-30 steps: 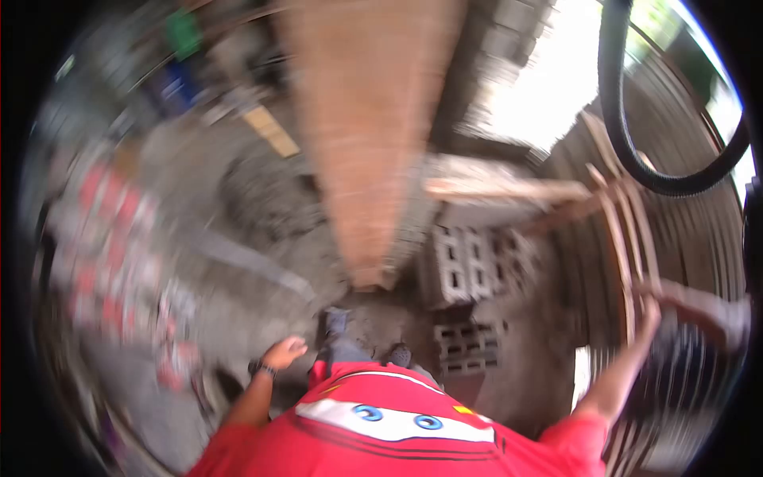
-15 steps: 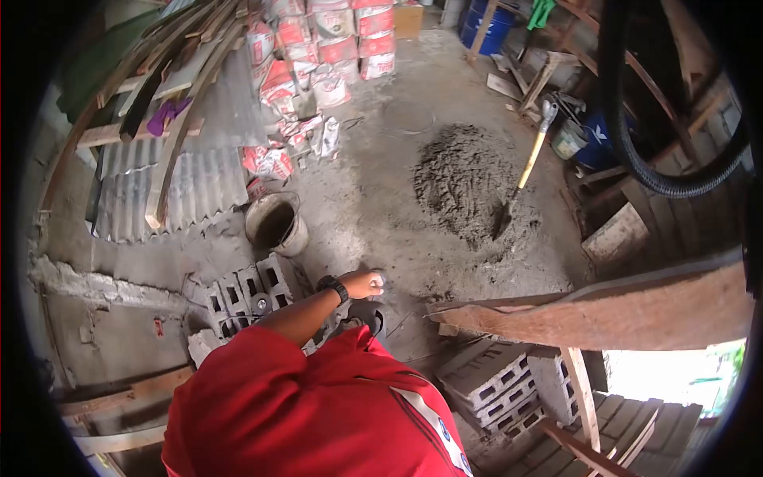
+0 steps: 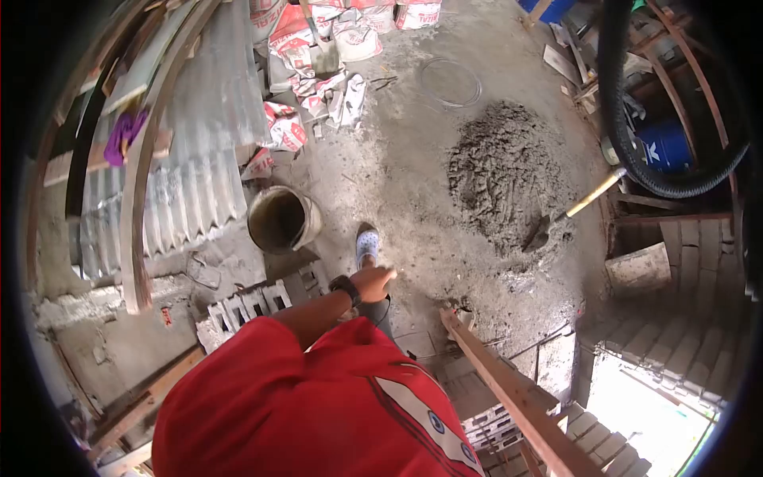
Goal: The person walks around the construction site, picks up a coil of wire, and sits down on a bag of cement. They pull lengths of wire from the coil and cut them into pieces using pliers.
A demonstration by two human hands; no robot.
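My left hand (image 3: 373,284) hangs in front of my body with its fingers curled together; whether anything is inside them cannot be made out. A dark watch is on that wrist. Just beyond it a foot in a pale clog (image 3: 366,243) stands on the concrete floor. An open bucket (image 3: 311,221) is to the hand's upper left, apart from it. Farther off to the right lies a heap of wet grey mortar (image 3: 509,171), with a shovel (image 3: 592,195) whose blade rests at its lower right edge. My right hand is not in view.
Hollow blocks (image 3: 250,306) are beside my left arm. Corrugated sheets (image 3: 195,187) and long boards lie at the left, cement bags (image 3: 356,36) at the back. A wooden beam (image 3: 509,381) slants at the lower right, near a bright opening. A black hose (image 3: 683,189) hangs at the upper right.
The view has shifted forward and turned. A clogged foot now shows beyond my left hand, and the bucket and mortar heap appear nearer. The beam at the right now slants steeply downward.
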